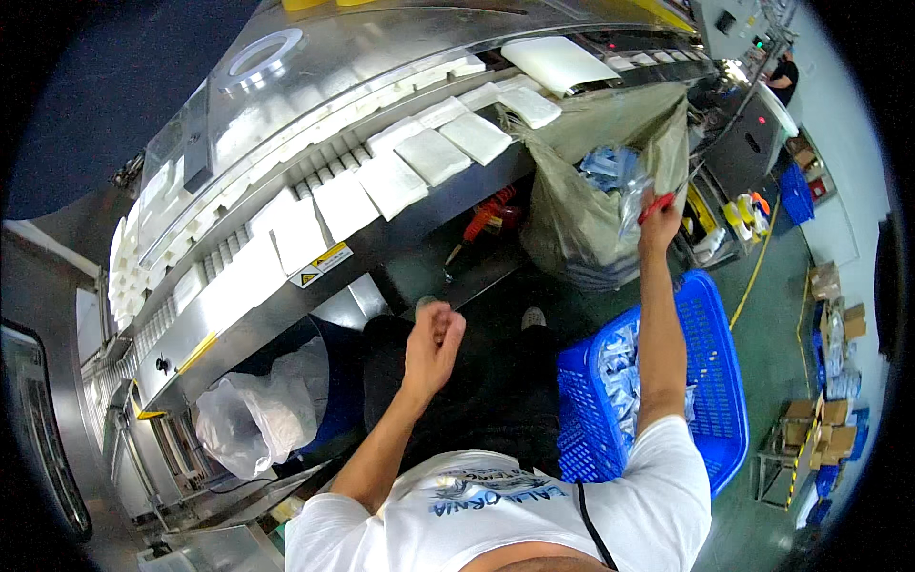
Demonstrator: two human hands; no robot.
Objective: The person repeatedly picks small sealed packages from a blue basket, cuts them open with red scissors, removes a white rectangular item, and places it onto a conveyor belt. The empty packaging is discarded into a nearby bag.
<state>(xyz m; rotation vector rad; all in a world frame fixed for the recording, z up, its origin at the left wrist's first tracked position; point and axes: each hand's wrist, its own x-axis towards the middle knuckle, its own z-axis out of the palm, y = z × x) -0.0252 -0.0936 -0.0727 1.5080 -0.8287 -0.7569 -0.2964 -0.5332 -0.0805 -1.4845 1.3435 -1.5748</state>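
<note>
My right hand [660, 227] is closed on a red-handled tool that looks like scissors [657, 204], above the right side of a large olive-grey sack [562, 205]. Beside those fingers a clear, crumpled plastic wrapper [632, 205] hangs over the sack's mouth; I cannot tell whether the hand grips it too. Blue and white packets [608, 168] lie inside the sack. My left hand [434, 348] hovers in front of my body with its fingers curled in and nothing visible in them. Beyond it, white flat pads [372, 186] lie in a row along the conveyor [334, 167].
A blue plastic basket [710, 357] with packets stands under my right forearm. A bin lined with a white bag [262, 410] is at left below the machine. A red-orange tool [488, 214] is under the conveyor edge. Boxes [829, 429] line the right wall; another person [784, 76] is far off.
</note>
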